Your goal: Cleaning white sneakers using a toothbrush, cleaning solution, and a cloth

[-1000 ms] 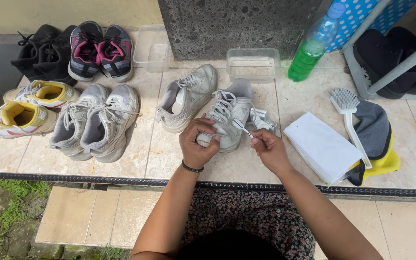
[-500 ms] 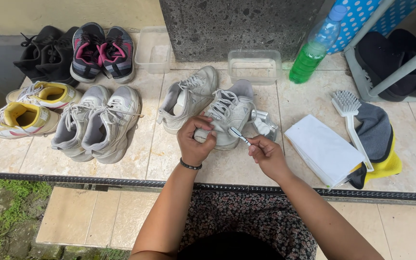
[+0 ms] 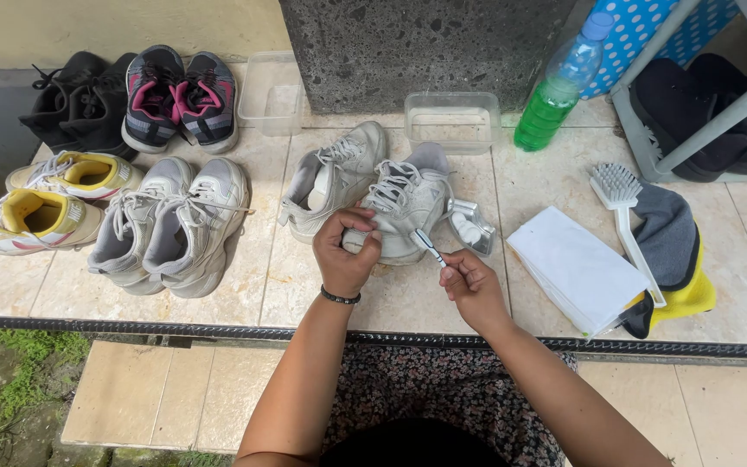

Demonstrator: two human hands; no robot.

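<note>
Over on the far left of the tiled floor sit yellow-lined sneakers (image 3: 32, 201), black shoes (image 3: 75, 99) and pink-lined trainers (image 3: 179, 99), then a grey pair (image 3: 175, 227). Dead centre, the left hand (image 3: 346, 251) has its grip closed on the toe of a white sneaker (image 3: 404, 203). Just beside it, the right hand (image 3: 470, 285) pinches a small toothbrush (image 3: 426, 246), bristles maybe touching the shoe, hard to tell. Further right: green bottle (image 3: 555, 99), white scrub brush (image 3: 622, 212).

Green bottle (image 3: 559, 86) – blue cap, back right.
</note>
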